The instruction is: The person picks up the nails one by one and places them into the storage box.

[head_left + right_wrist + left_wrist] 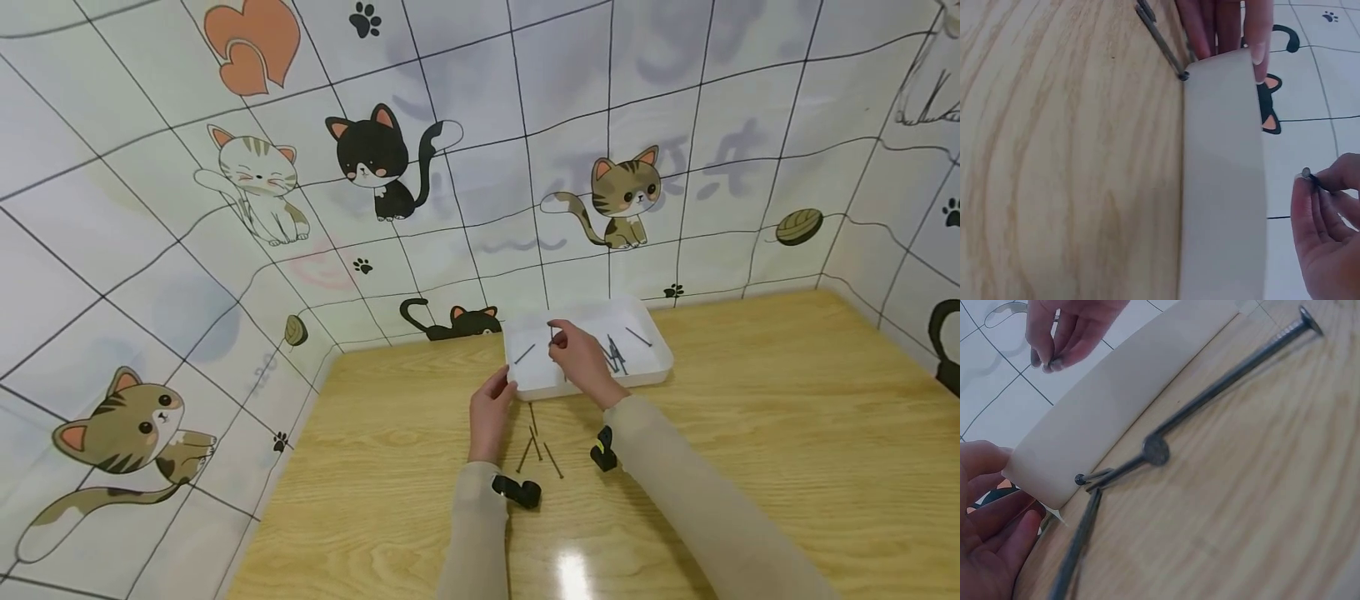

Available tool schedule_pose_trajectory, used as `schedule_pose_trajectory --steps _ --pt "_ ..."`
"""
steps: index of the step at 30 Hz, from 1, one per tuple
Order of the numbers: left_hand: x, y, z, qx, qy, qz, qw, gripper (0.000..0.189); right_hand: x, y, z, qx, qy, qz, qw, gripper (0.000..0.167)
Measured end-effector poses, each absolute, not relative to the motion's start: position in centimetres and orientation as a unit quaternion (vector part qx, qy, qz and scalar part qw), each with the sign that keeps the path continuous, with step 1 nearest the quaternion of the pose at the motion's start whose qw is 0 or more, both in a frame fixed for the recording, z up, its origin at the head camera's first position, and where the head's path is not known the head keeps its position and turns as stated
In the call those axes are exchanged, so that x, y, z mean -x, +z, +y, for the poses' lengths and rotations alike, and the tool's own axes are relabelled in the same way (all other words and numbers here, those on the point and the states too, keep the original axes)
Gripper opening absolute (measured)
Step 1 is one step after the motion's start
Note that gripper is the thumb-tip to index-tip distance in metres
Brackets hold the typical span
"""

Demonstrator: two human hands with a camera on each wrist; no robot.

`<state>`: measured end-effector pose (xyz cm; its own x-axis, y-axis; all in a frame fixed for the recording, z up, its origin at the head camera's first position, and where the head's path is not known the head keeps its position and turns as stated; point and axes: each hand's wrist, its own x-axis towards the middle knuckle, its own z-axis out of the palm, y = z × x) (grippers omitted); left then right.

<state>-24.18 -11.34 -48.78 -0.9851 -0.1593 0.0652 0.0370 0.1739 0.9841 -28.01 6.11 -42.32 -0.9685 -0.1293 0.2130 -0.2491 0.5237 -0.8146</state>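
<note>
Over the white tray, my right hand pinches a nail between thumb and fingers; its round head shows in the right wrist view. My left hand grips the tray's near left corner, with fingertips at the rim. Several dark nails lie inside the tray, mostly toward its right part, and a single nail lies at its left. In front of the tray, several more nails are scattered on the table between my forearms. One nail reaches close to the tray's corner.
The wooden table extends to both sides of the tray. A white tiled backdrop with cat drawings rises behind and at the sides, close to the tray's back edge. Black wrist cameras are strapped on both wrists.
</note>
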Motion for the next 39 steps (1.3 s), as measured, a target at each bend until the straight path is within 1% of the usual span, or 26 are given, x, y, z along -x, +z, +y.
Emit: schedule_pose_trajectory --steps 3,7,11,19,22,27,29,39 --pt "24.1 -48.7 -11.3 -0.047 -0.639 -0.764 0.075 0.037 28.5 -43.1 6.0 -0.099 0.484 -0.867 0.068 0.042" --pt "23.8 -48.5 -11.2 -0.054 -0.636 -0.766 0.072 0.037 28.9 -44.1 6.0 -0.096 0.494 -0.862 0.061 0.041" --pt "23.7 -48.5 -11.1 -0.045 -0.640 -0.763 0.076 0.038 29.0 -44.9 6.0 -0.098 0.497 -0.860 0.061 0.041" --pt "24.1 -48.7 -11.1 -0.048 -0.636 -0.766 0.079 0.037 29.3 -45.3 6.1 -0.099 0.482 -0.869 0.046 0.042" --pt "24.1 -48.7 -11.2 -0.045 -0.633 -0.769 0.082 0.037 29.3 -45.2 6.1 -0.095 0.475 -0.874 0.035 0.039" --pt "24.0 -48.8 -11.3 -0.040 -0.633 -0.768 0.083 0.036 29.0 -45.1 6.1 -0.099 0.465 -0.879 0.024 0.022" --pt "24.0 -48.8 -11.3 -0.038 -0.633 -0.769 0.082 0.036 28.9 -45.1 6.1 -0.103 0.454 -0.885 0.019 0.018" --pt "24.1 -49.0 -11.4 -0.032 -0.634 -0.768 0.080 0.038 28.7 -44.8 6.0 -0.093 0.431 -0.897 0.009 0.019"
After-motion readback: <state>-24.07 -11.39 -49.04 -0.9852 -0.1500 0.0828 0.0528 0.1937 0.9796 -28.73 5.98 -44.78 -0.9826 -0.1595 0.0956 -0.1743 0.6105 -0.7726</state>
